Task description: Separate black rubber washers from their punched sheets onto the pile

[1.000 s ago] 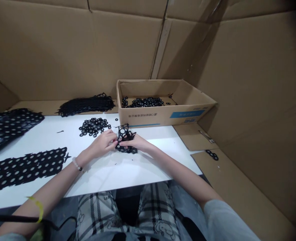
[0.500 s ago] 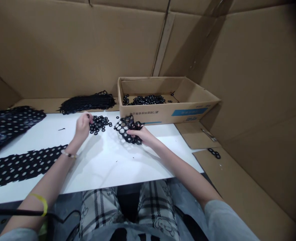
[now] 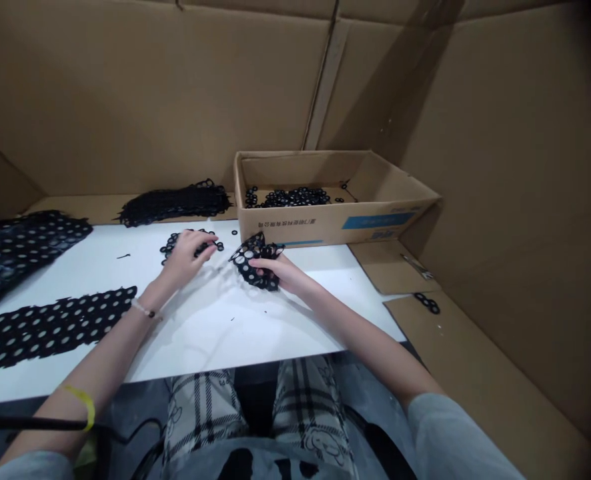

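My left hand (image 3: 188, 257) is over the pile of small black rings (image 3: 171, 245) on the white tabletop, its thumb and fingers apart with nothing seen between them. The hand covers part of the pile. To its right, my right hand (image 3: 278, 270) grips a crumpled black sheet full of round holes (image 3: 248, 267), thumb on top. The sheet's bunched end is partly hidden by my fingers. One loose ring (image 3: 234, 233) lies between the pile and the box.
An open cardboard box (image 3: 295, 230) with many black rings inside stands at the back. Perforated black sheets lie in a stack (image 3: 175, 202) behind, in a heap (image 3: 25, 247) at far left and in a flat strip (image 3: 55, 327). Joined rings (image 3: 427, 303) rest on cardboard at right.
My left hand has moved right, from the pile's left edge to over it, and its closed fingers have spread. My right hand keeps the sheet, shifted slightly.
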Available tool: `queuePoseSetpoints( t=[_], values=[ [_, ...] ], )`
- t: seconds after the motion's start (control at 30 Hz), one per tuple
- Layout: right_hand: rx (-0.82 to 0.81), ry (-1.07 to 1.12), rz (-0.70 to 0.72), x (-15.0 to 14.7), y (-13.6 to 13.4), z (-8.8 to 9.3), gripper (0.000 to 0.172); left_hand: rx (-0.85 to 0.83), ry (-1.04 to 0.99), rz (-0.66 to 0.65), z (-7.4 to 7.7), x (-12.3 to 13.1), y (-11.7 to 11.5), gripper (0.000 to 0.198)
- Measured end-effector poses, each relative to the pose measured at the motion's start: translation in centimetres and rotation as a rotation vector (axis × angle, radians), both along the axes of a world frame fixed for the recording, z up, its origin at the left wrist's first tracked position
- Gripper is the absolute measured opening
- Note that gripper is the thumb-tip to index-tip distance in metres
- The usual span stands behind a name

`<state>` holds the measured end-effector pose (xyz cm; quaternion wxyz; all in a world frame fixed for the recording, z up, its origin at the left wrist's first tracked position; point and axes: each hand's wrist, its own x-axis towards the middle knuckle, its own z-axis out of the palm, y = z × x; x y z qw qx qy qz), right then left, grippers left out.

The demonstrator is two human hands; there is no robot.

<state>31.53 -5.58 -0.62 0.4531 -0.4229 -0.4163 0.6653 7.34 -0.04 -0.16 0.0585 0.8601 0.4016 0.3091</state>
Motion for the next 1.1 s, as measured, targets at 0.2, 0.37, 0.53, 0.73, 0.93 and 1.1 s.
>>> queuePoseSetpoints(
  t=[0.2,0.37,0.53,0.73,0.93,1.1],
  values=[
    [0.025,-0.036,0.016,-0.4,0.1,-0.9,0.028,0.001,0.077,-0.215,0.3,3.6,-4.3,0.025],
    [0.088,-0.023,0.115,-0.3,0.0,-1.0,0.029,-0.021,0.132,-0.212,0.0,3.7,-4.1,0.023],
    [0.088,-0.069,0.12,-0.2,0.1,-1.3,0.029,-0.003,0.222,-0.231,0.2,3.5,-3.8,0.025],
    [0.122,-0.125,0.116,-0.5,-0.1,-1.6,0.03,-0.018,0.29,-0.24,0.5,3.5,-4.0,0.028],
    [0.131,-0.127,0.176,-1.0,-0.6,-1.4,0.035,-0.007,0.315,-0.231,1.0,3.2,-3.7,0.031],
    [0.144,-0.234,0.097,-1.2,-0.4,-1.7,0.03,0.028,0.355,-0.221,1.1,3.2,-3.5,0.034]
  ],
)
